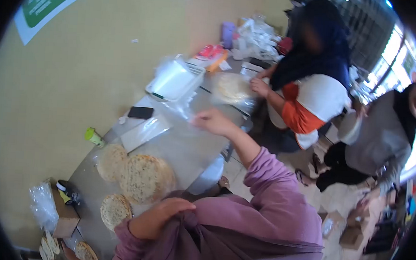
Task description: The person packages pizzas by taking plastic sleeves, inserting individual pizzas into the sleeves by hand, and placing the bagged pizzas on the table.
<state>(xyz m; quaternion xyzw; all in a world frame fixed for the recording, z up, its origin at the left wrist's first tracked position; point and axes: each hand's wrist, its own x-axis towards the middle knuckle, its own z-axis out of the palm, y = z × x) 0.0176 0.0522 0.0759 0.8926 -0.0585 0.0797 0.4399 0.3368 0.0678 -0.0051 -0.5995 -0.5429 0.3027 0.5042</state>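
While the right hand [212,122] reaches out over the table [192,153], its fingers half curled by loose clear film [180,108], whether they pinch it I cannot tell. Left hand [167,214] bent in at the chest, beside the stacked flat rounds [147,178]; grip not readable. Rounds lie at the near end, likely to keep them close to the body; flat plastic bags [146,133] sit between rounds and film, probably for short reach. Across, a co-worker's hands [260,87] at a bagged round [231,88]. White basket [192,85], phone [140,112] and green-capped bottle [93,136] keep to the wall side, seemingly out of the way. Metal surface shows from the stacks to the right forearm, running to the front edge
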